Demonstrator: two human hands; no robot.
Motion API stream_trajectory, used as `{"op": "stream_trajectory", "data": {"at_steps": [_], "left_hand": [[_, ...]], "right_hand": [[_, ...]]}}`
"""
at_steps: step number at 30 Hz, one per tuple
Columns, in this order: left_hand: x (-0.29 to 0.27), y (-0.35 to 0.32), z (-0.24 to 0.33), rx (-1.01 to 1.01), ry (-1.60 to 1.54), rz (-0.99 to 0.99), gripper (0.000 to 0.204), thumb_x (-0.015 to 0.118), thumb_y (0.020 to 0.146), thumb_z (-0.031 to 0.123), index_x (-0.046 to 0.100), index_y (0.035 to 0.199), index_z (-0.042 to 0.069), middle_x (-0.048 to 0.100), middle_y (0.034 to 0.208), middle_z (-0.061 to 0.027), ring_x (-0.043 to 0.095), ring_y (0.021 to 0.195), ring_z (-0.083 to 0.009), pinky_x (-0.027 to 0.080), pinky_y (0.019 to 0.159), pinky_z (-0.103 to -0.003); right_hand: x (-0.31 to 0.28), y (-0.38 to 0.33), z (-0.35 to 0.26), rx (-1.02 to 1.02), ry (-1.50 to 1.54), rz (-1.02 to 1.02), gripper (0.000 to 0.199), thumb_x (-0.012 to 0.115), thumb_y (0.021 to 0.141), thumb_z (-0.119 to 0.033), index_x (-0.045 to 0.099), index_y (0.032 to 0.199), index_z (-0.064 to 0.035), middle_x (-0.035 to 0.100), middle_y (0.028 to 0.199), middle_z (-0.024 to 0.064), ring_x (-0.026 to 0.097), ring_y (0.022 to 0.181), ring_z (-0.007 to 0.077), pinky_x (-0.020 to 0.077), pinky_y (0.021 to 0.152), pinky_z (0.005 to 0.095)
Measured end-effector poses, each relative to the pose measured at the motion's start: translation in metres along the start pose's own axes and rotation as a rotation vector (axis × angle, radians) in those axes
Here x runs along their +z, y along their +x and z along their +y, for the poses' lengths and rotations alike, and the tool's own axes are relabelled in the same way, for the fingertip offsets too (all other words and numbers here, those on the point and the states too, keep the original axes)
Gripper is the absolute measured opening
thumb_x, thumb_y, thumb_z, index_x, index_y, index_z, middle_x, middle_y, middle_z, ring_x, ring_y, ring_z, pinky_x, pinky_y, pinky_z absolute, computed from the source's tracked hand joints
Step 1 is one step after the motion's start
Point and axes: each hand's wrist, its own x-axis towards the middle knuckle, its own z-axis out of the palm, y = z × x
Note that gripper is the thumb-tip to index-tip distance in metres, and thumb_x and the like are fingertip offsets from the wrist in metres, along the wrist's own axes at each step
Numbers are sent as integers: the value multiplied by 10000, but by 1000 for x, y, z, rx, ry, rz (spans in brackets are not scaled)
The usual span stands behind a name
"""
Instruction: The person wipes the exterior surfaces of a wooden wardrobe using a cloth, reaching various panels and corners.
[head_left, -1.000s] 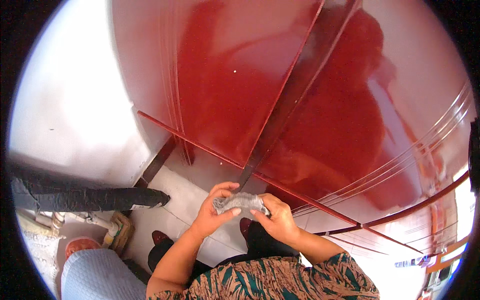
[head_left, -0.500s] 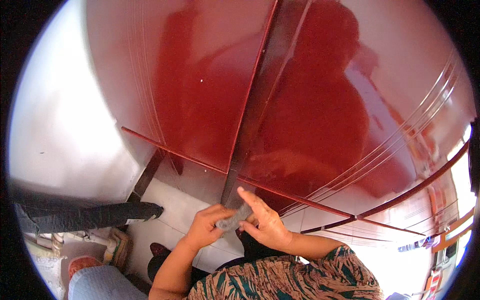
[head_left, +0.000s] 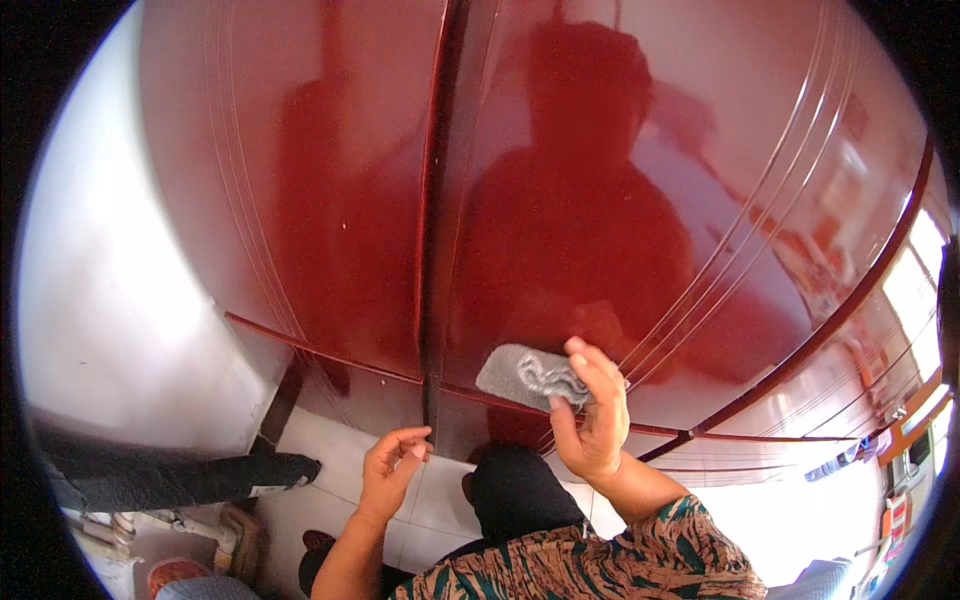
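A folded grey cloth (head_left: 527, 377) is in my right hand (head_left: 597, 415), gripped between thumb and fingers at its crumpled right end. Its flat left part is at the glossy dark red cabinet door (head_left: 580, 250), low down near the door's bottom edge; whether it presses on the surface I cannot tell. Lower and to the left, my left hand (head_left: 392, 474) hangs free in front of the cabinet, holding nothing, its fingers loosely bent and apart. A dark vertical gap (head_left: 437, 200) runs between the two doors.
A white wall (head_left: 100, 220) stands at the left, with a black wrapped pipe (head_left: 180, 477) along its foot. Below are pale floor tiles (head_left: 345, 445) and my dark-clothed knee (head_left: 520, 500). Light blue fabric (head_left: 205, 588) shows at lower left. Shelves with items (head_left: 900, 490) stand far right.
Both hands were together on the cloth. The left hand has let go and dropped lower left; the right has carried the cloth up and right to the door. The view has shifted right.
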Motion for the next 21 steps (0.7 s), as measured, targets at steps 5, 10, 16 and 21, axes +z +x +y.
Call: {"op": "stream_trajectory", "data": {"at_steps": [5,10,16,21], "left_hand": [[-4,-4,-7,-36,50,-26,232,599,893,86,622,1115,23,658,914,-48,586,817,-101,470,756,-252],[-2,-2,-17,-24,130,-5,216,600,892,84,632,1099,31,666,896,-58,600,788,-99,473,743,-250],[-3,0,-21,-18,183,13,192,579,903,72,633,1082,31,652,890,-55,591,789,-110,478,735,-255],[2,1,-28,-25,235,24,191,587,891,88,650,1067,48,669,878,-65,608,759,-102,485,696,-248]], "right_hand": [[-3,62,10,-391,-18,2,776,641,769,92,236,1419,-33,182,1448,338,610,1049,363,578,702,313],[-32,129,-1,-557,-427,48,696,719,723,0,402,1340,-60,238,1442,309,475,1203,408,457,885,400],[-31,119,-13,-387,-773,-293,723,730,698,-312,466,1361,-202,352,1469,87,341,1332,256,244,1049,426],[-8,34,25,-735,-547,-838,537,427,855,-193,413,1369,-42,431,1408,73,480,1208,176,429,904,314]]}}
